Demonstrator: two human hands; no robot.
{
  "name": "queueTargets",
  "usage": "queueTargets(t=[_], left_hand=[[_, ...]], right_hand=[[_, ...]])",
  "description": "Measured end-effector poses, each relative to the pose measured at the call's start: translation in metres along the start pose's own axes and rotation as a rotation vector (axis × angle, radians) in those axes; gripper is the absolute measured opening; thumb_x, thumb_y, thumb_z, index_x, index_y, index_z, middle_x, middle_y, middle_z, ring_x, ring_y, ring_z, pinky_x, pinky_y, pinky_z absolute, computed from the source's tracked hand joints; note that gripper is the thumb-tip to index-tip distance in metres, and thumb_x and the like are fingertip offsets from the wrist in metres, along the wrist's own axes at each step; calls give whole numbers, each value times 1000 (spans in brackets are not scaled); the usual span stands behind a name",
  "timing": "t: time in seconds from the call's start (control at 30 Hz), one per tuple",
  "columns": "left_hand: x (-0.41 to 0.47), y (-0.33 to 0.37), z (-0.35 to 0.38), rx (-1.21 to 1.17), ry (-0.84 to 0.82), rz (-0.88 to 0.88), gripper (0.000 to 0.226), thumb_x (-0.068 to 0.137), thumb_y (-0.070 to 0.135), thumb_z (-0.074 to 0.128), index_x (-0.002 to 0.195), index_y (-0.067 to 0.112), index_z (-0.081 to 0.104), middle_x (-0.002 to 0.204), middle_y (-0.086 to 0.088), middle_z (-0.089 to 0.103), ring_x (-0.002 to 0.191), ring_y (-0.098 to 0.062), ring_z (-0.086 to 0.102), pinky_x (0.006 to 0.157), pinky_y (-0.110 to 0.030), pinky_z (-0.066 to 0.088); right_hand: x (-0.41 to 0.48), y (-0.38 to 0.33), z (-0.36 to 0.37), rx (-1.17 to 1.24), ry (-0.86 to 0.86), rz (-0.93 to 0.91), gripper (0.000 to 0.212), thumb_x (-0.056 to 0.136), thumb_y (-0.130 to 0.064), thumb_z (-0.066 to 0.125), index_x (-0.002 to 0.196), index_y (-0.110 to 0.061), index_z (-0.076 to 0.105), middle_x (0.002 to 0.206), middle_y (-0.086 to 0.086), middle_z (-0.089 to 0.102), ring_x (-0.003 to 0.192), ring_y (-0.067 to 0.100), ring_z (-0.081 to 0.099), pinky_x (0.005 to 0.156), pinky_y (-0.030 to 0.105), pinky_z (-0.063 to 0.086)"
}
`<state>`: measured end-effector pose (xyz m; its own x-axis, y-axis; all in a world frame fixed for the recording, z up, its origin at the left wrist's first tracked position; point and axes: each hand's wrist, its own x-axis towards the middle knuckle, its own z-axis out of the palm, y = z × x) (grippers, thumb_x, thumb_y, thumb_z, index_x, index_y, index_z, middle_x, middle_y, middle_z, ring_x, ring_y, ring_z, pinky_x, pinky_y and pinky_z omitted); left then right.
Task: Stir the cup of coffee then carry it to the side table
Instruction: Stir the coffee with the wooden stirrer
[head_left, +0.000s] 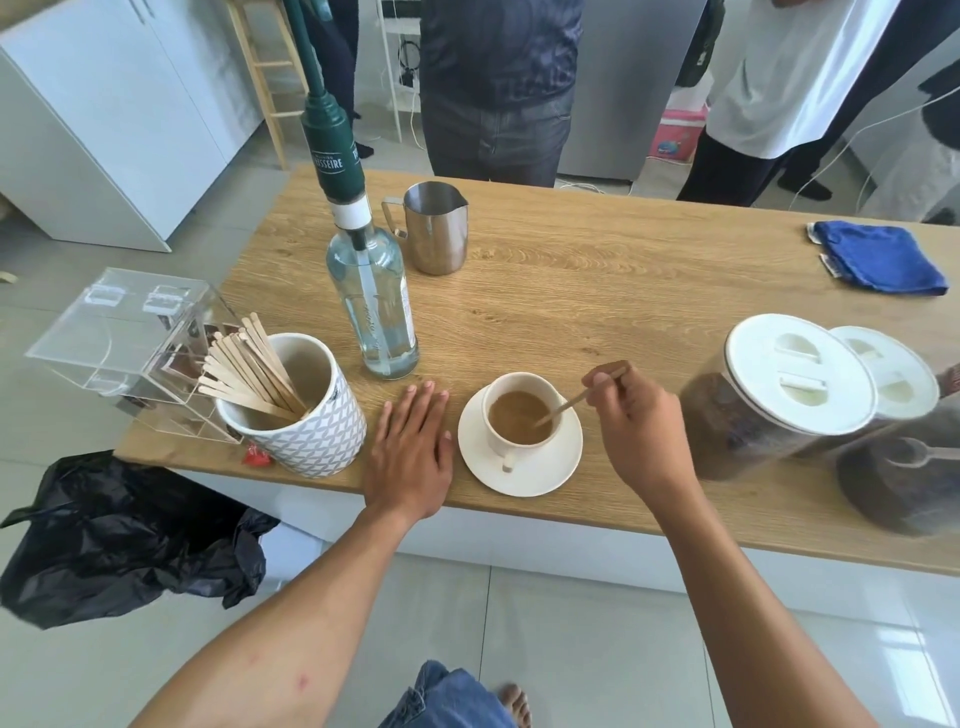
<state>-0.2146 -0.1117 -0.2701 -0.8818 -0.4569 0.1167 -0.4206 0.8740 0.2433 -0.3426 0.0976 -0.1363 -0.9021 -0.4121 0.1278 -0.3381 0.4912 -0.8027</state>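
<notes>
stage: stirring, carry not begun | cup (496, 441) on saucer (540, 475), lower centre, on tabletop (597, 291) | right hand (639, 431) grip pinches stirrer (576, 399) dipped in coffee | left hand (410, 457) grip apart, flat beside saucer

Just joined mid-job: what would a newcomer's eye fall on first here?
The cup of coffee on its saucer, near the front edge of the table, draws the eye first, with the right hand pinching a wooden stirrer dipped into it. The left hand lies flat on the table just left of the saucer. Behind stands a tall clear bottle with a green pump.
</notes>
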Motion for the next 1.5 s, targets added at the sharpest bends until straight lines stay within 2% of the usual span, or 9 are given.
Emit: queueTargets(t=[0.17,0.33,0.5,0.63,0.77,0.87,0.97,1.37,1.5], left_hand=[[-1,0,0,-6,-6,-1,58,101,41,19,155,22,30,165,4,21,154,-15,9,125,-45,10],[0,1,-1,-3,-5,-2,58,101,41,18,155,22,30,165,4,20,154,-15,9,124,-45,11],[0,1,0,-12,1,1,58,101,41,20,155,22,31,164,4,22,153,-16,11,124,-45,11],[-1,2,-1,-8,5,-4,58,101,41,20,155,22,32,164,4,23,153,-16,13,124,-44,11],[-1,2,-2,-4,0,-5,58,101,41,19,155,22,31,164,4,22,153,-15,12,125,-44,10],[-1,3,-2,-6,4,-5,58,101,41,19,155,22,31,164,4,22,153,-15,12,125,-44,10],[-1,3,-3,-3,2,-7,58,101,41,19,155,22,31,164,4,22,153,-15,12,125,-43,10],[-1,3,-3,-7,19,-3,57,101,40,21,154,22,34,163,3,25,153,-16,15,124,-44,13],[-2,0,-2,-2,13,-2,57,101,40,21,154,22,33,164,3,24,153,-16,14,124,-45,13]], right_hand=[[-2,-1,2,15,-87,-15,19,98,-20,51,87,-28,64,78,-1,73,72,21,68,65,32,50],[1,1,-4,0,9,30,18,99,-22,50,93,-23,66,78,-8,70,71,12,66,58,13,44],[-2,1,-4,-9,-60,29,20,98,-20,50,86,-26,65,74,-10,70,74,14,68,64,29,50],[2,1,-4,12,-43,41,18,100,-23,50,96,-23,68,78,-17,68,79,8,67,68,13,47],[-1,0,-2,4,-82,56,23,98,-20,50,84,-32,63,76,-9,72,76,12,69,68,24,50],[1,1,-5,11,-1,67,19,100,-22,49,95,-22,67,77,-15,68,76,9,66,62,11,44],[0,0,-2,34,-117,53,19,100,-20,49,95,-25,66,80,-15,69,77,-6,64,66,4,43],[4,9,-9,65,-84,111,20,100,-21,48,92,-23,66,76,-10,70,73,2,65,77,33,55],[2,2,-6,51,-168,50,18,100,-19,49,96,-23,67,79,-13,71,72,-2,64,75,27,53]])
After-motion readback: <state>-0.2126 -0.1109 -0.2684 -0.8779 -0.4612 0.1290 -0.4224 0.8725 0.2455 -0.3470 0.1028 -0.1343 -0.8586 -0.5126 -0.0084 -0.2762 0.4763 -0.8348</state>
